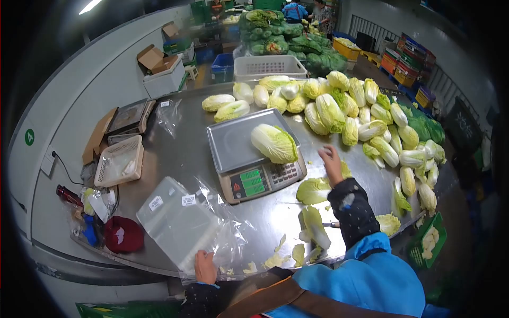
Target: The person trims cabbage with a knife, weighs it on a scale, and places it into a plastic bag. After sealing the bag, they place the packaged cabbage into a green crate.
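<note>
One napa cabbage (274,143) lies on the metal pan of a digital scale (222,140), whose green display is lit. My right hand (332,165) hovers right of the scale, fingers apart and holding nothing, above loose cabbage leaves (313,191). Near the table's front edge, my left hand (205,267) rests at the lower end of a stack of clear plastic bags (177,225) with white labels. Its fingers are curled at the bags' edge; whether they grip a bag cannot be made out. A knife handle (331,224) shows beside a leaf near my right sleeve.
Many cabbages (371,127) are heaped along the back and right of the metal table (185,153). At left are a pale basket (119,160) and a dark red cap (123,234). A white crate (270,67) stands behind; people work in the distance.
</note>
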Demonstrator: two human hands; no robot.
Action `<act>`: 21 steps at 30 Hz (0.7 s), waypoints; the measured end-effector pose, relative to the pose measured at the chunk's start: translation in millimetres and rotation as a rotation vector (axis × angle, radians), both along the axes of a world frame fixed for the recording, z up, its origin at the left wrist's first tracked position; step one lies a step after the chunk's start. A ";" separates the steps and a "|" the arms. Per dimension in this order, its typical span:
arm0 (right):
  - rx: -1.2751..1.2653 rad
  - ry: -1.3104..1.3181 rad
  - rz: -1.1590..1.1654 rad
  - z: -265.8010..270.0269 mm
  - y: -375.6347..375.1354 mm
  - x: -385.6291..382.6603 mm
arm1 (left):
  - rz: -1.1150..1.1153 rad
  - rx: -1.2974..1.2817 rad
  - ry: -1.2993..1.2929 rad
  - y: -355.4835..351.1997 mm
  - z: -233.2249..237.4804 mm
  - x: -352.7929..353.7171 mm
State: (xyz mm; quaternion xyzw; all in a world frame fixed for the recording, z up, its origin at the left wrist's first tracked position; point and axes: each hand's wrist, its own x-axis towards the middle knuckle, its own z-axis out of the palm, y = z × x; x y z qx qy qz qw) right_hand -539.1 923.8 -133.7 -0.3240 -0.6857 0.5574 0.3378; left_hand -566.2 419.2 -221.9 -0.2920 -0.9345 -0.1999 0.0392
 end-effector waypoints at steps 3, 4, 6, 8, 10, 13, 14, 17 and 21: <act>-0.256 -0.054 -0.115 -53.9 -11.0 60.7 | -0.022 -0.070 0.139 4.4 0.2 -5.3; -0.271 -0.086 -0.112 -52.9 -30.7 74.4 | -0.024 -0.072 0.134 8.2 7.4 -8.1; -0.145 -0.219 0.067 -65.3 -65.2 84.8 | -0.030 -0.052 0.124 13.6 25.4 -12.8; -0.407 -0.238 0.454 -44.8 -111.0 77.8 | -0.070 -0.063 0.147 12.1 28.8 -22.1; -0.431 -0.243 0.708 -25.1 -139.5 55.7 | -0.117 -0.074 0.175 5.1 24.8 -34.6; -0.618 -0.111 0.735 -26.8 -143.7 12.7 | -0.141 -0.250 0.102 1.2 22.7 -49.6; -0.563 -0.140 0.693 -20.0 -142.1 2.4 | -0.085 -0.194 0.114 5.5 31.4 -52.3; -0.298 -0.075 0.490 6.1 -120.2 -12.9 | -0.034 -0.199 0.137 19.4 66.1 -43.7; 0.304 -0.097 -0.143 -7.7 -43.1 -50.4 | -0.186 -0.275 -0.138 26.7 66.4 -16.3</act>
